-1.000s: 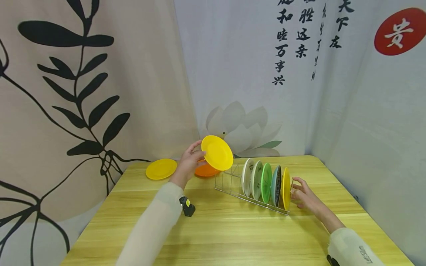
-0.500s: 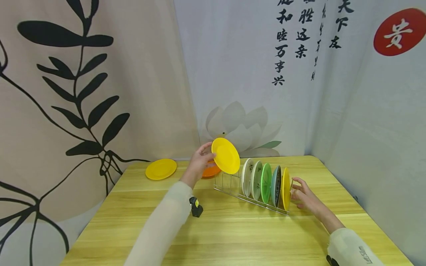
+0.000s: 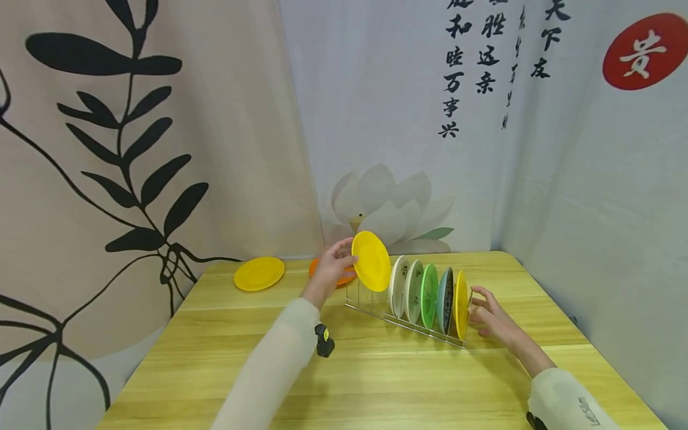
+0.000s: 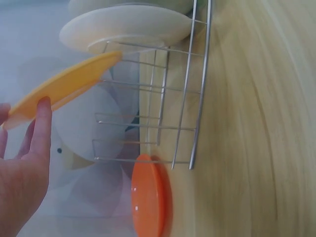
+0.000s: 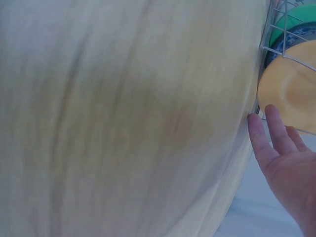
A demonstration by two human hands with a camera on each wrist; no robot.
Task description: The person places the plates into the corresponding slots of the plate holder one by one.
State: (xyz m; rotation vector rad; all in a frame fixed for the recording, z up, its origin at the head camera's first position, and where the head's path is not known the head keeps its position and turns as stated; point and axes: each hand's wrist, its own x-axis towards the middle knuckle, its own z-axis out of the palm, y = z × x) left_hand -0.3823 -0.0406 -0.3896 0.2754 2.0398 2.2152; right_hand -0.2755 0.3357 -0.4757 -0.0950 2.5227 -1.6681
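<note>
Your left hand (image 3: 331, 269) pinches the round yellow plastic-looking plate (image 3: 372, 261) at mid-frame, over the silver wire rack (image 4: 201, 90). Your right hand (image 3: 493, 318), fingers relaxed, lies at the rack's right end. Expect light, stiff handling; grip the rim.

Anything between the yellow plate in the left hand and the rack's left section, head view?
No other plate visibly is: the yellow plate, held by the left hand, has just the upright wires of the rack below it. The nearest white plate stands to its right.
</note>
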